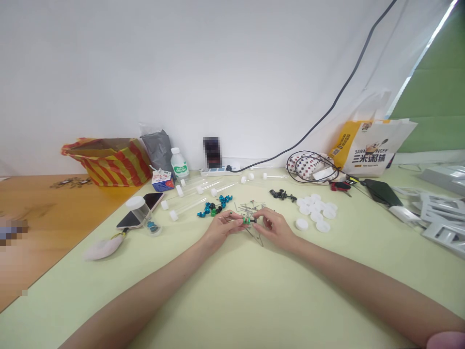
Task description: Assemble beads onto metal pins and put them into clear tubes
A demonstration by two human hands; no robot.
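Note:
Near the middle of the table, my left hand (221,230) pinches a small green and black part (247,220), with a thin metal rod showing along its fingers. My right hand (275,228) has its fingertips closed at the black end of the same part; the exact contact is too small to make out. Under and behind the hands lies a loose pile of thin metal rods (250,206). Small blue parts (225,198), with some black and green ones, sit just left of the pile. Black parts (282,195) form a cluster behind my right hand.
White round caps (316,208) lie to the right. Clear tubes with white caps (189,208) lie at the back left, near a clear jar (142,213) and a phone (127,221). A bottle (179,164), power strip (218,171), cable (319,118) and paper bag (374,148) line the wall.

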